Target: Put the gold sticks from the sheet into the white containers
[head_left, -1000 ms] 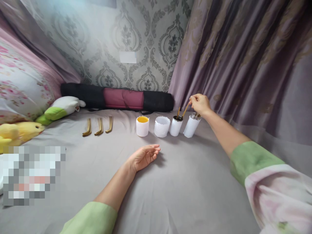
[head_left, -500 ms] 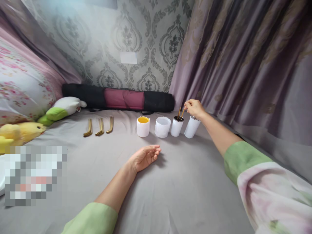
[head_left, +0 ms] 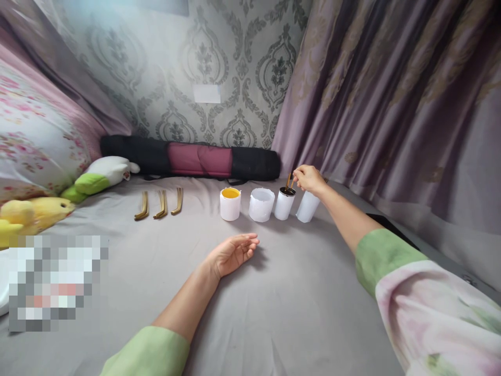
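My right hand (head_left: 310,179) is closed in a pinch on a thin gold straw (head_left: 292,184), held over the mouth of a narrow white can (head_left: 284,207) with a dark inside. Another gold straw (head_left: 288,180) stands in that can. Just under my right hand a second white can (head_left: 307,208) leans, its top hidden by the hand. To the left are a wide whitish tub (head_left: 261,210) and a white tub with a yellow inside (head_left: 229,208). My left hand (head_left: 234,255) rests on the grey sheet in front of them, fingers loosely extended, holding nothing.
Three bundles of bent gold straws lie on the sheet: left (head_left: 144,206), middle (head_left: 162,204) and right (head_left: 179,201). A black and maroon roll bag (head_left: 199,159) lies along the wall. Plush toys (head_left: 43,214) and a blurred-out patch are at left; a curtain (head_left: 352,94) hangs at right.
My right hand has come slightly down and left with the straw, nearer the dark can's mouth. My left hand stays put.
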Tool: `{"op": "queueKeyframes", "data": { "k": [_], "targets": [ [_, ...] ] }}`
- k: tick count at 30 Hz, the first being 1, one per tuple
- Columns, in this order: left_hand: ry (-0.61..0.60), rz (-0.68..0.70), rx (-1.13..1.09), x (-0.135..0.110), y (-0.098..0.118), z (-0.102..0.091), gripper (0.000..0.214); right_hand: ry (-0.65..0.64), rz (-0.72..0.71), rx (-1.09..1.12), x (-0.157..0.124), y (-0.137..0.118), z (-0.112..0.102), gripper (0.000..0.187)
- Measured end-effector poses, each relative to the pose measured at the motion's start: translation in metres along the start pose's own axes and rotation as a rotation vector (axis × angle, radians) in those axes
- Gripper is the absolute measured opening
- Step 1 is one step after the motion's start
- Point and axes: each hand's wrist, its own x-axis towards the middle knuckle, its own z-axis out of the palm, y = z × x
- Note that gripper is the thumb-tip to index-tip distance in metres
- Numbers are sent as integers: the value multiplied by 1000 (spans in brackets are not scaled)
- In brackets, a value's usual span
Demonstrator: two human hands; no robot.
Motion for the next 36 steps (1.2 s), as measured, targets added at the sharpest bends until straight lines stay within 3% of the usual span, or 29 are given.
{"op": "queueKeyframes", "data": {
  "k": [36],
  "targets": [
    [0, 1, 6, 1, 1, -1, 17, 1, 109, -15, 1, 2, 13, 17]
  ]
}}
